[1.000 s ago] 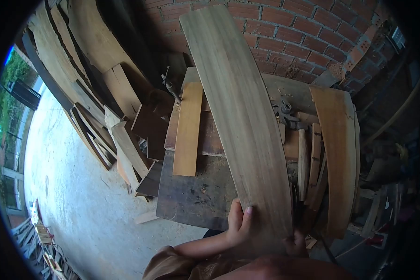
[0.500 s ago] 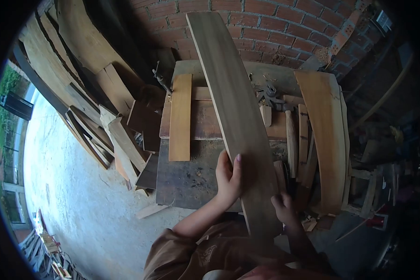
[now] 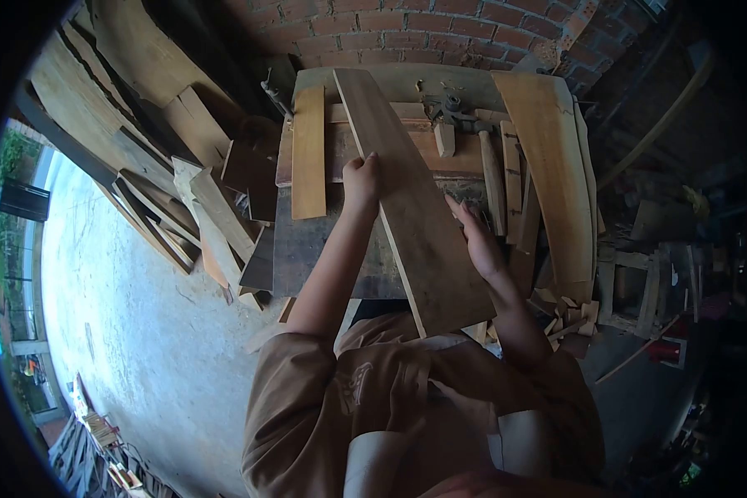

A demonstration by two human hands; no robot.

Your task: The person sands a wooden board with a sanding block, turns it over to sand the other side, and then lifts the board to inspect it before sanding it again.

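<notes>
A long greyish-brown board (image 3: 415,207) slants over the workbench (image 3: 307,266), its near end close to my chest. My left hand (image 3: 362,180) is wrapped round the board's left edge, thumb on the upper face. At the right edge, my right hand (image 3: 476,236) lies against the board with its fingers stretched out, some of them hidden at the edge. A narrow yellowish board (image 3: 310,158) lies on the bench left of the held one. To the right are a hammer (image 3: 491,178) and a small wood block (image 3: 445,139).
A wide orange-brown plank (image 3: 544,166) lies along the bench's right side. Tall boards (image 3: 100,108) lean at the left, with offcuts (image 3: 216,207) below them. A brick wall (image 3: 407,29) stands behind. Wood scraps (image 3: 573,319) lie at the lower right.
The held board has come down and nearer, its far end lower in view. My left hand has moved up along its left edge, my right hand up along the right edge with fingers extended. The view has shifted.
</notes>
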